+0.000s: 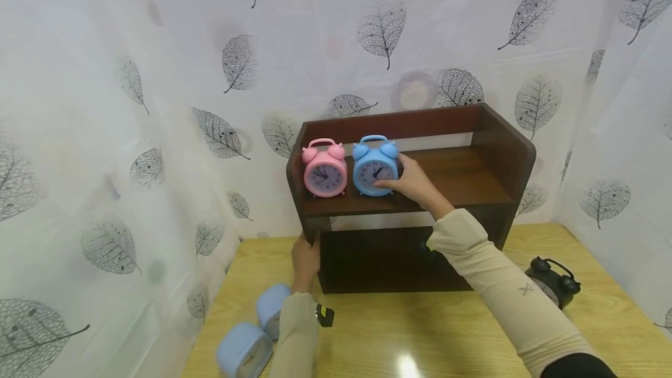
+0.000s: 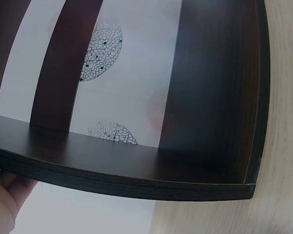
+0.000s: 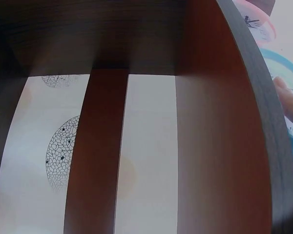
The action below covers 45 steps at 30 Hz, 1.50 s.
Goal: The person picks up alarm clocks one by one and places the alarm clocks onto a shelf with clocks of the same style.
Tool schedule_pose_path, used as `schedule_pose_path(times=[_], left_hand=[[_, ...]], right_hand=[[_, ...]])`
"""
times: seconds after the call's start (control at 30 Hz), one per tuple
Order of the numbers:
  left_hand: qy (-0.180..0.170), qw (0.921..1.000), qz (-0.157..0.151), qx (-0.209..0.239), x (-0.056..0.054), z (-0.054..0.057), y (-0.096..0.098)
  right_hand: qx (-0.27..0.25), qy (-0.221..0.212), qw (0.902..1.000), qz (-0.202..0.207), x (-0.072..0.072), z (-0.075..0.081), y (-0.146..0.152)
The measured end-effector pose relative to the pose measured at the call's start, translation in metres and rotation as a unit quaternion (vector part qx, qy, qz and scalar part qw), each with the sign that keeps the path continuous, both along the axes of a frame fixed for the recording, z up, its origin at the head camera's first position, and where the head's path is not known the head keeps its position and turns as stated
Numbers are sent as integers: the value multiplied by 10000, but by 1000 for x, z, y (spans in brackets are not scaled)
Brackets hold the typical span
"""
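Note:
On the upper level of a dark brown wooden shelf (image 1: 451, 171) stand two twin-bell alarm clocks. The pink alarm clock (image 1: 325, 178) is at the left end. Beside it, my right hand (image 1: 417, 184) grips the blue alarm clock (image 1: 370, 175), with the thumb across its dial. The right wrist view catches the edge of the blue clock (image 3: 279, 62) and part of my right hand (image 3: 291, 105) past the shelf board. Low on the shelf's left side panel, my left hand (image 1: 305, 261) holds on. In the left wrist view the left hand (image 2: 4, 202) wraps that panel's edge.
Two light blue clocks (image 1: 242, 350) with rounded-square cases stand on the wooden table (image 1: 388, 331), left of my left forearm. A black twin-bell alarm clock (image 1: 557, 284) sits at the right. Behind the shelf hangs a leaf-patterned white covering (image 1: 315, 28).

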<state>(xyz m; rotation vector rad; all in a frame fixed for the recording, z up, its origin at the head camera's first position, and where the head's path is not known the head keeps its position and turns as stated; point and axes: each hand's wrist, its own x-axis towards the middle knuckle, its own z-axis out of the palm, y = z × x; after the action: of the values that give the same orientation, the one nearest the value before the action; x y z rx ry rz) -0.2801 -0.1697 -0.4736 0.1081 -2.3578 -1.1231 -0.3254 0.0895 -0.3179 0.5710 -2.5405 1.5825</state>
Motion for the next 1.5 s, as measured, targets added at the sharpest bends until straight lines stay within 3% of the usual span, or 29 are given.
schedule_pose_path(times=[1.5], left_hand=[[-38,9999,103,-92,0,0,0]], right_hand=[[-23,-211,9994,269,-10,1,-9]])
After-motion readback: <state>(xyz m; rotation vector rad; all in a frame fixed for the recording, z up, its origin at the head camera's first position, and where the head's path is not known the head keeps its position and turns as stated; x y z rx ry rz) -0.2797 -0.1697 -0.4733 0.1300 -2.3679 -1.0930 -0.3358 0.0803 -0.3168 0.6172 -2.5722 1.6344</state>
